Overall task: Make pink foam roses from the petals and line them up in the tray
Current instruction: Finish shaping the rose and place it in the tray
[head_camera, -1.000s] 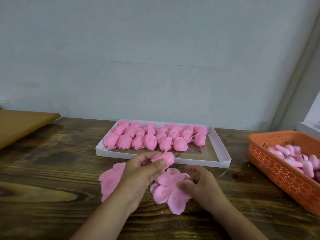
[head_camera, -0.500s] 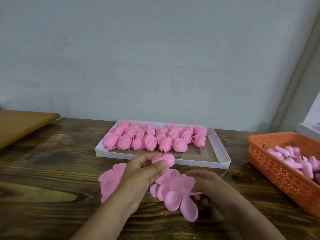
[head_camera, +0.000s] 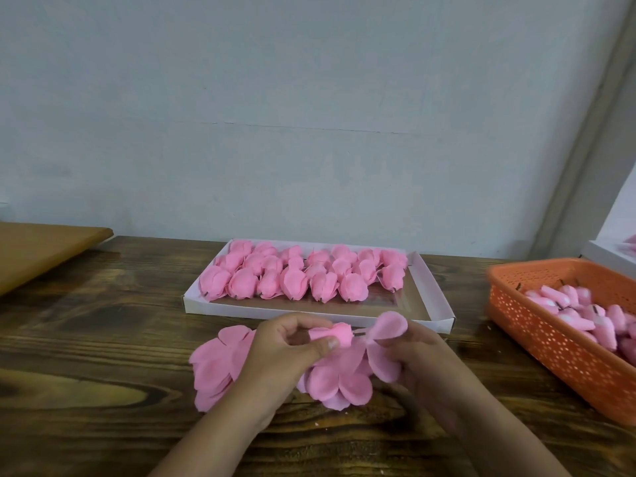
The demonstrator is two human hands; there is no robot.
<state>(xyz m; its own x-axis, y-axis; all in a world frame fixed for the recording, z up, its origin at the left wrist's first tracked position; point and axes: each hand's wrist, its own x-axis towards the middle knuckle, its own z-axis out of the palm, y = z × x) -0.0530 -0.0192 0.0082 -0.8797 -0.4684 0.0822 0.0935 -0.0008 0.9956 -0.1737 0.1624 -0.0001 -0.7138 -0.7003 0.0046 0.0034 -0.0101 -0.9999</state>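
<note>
Pinching rose bud (head_camera: 332, 333) at frame centre, left hand (head_camera: 285, 352) aims its stem at petal layer (head_camera: 385, 349) gripped by right hand (head_camera: 420, 352). Risk: misaligned stem tears foam; tray (head_camera: 433, 294) w/ roses sits just above.

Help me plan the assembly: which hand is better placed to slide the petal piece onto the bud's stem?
The right hand. It already holds the petal piece just off the stem tip of the bud, which the left hand pinches level, stem pointing right.
</note>
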